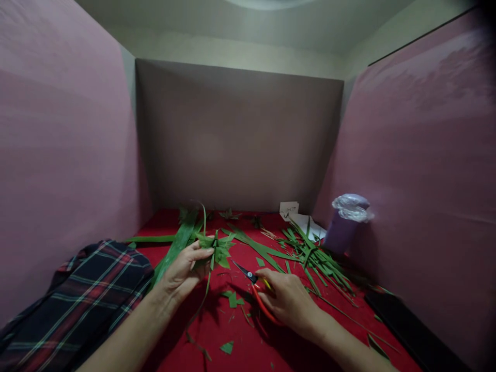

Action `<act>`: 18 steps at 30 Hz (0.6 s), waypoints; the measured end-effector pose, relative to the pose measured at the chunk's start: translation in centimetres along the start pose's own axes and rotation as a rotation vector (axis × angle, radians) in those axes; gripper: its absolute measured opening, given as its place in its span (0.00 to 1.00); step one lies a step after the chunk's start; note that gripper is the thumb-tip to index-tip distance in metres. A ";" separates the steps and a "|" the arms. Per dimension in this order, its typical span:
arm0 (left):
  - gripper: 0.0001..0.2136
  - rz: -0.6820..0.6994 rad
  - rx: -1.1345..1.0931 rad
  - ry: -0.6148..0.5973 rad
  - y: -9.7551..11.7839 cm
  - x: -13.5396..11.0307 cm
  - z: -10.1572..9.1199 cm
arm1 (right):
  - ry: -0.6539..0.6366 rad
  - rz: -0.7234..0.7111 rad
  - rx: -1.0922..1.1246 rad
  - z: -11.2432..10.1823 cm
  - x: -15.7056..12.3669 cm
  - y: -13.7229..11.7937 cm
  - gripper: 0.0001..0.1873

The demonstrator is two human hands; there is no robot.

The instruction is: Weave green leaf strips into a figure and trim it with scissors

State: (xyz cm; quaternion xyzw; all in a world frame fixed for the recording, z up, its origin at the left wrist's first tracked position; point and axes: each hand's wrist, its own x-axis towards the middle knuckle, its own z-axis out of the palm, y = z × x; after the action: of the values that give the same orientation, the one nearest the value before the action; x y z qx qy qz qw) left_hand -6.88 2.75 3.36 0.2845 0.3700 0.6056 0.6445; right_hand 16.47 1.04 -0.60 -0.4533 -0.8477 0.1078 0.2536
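Note:
My left hand (189, 266) pinches a green leaf piece (220, 250) with pointed, star-like tips, just left of the middle. A thin strip hangs below it and another curls up above. My right hand (289, 297) grips a pair of scissors (264, 305) with red and yellow handles. Their dark blades point up and left toward the leaf piece, apart from it; the blades look closed together. Small green leaf scraps (232, 299) lie on the red cloth (248, 346) beneath and between my hands.
Long green leaf strips (320, 258) are heaped at the right, and broad leaves (180, 243) lie at the left. A purple container (343, 230) with plastic film on top stands behind the heap. A plaid cloth (93, 289) is at the left, a black flat object (414, 330) at the right.

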 end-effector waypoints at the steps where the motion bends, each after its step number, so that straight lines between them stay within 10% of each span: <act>1: 0.13 0.004 -0.015 -0.005 0.0 0.0 0.0 | 0.000 0.019 0.037 0.0 0.0 0.0 0.15; 7: 0.12 0.045 -0.070 0.022 -0.5 0.3 -0.3 | -0.006 0.082 0.185 0.1 0.1 -0.1 0.15; 18: 0.16 0.015 -0.061 0.055 -1.9 0.2 0.3 | -0.093 -0.086 -0.220 0.4 -0.2 0.2 0.19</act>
State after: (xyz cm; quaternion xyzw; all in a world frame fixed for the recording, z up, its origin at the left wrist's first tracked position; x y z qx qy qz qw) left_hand -5.56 2.78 1.93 0.2507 0.3670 0.6291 0.6378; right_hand 16.54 1.06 -1.06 -0.4360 -0.8839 0.0241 0.1674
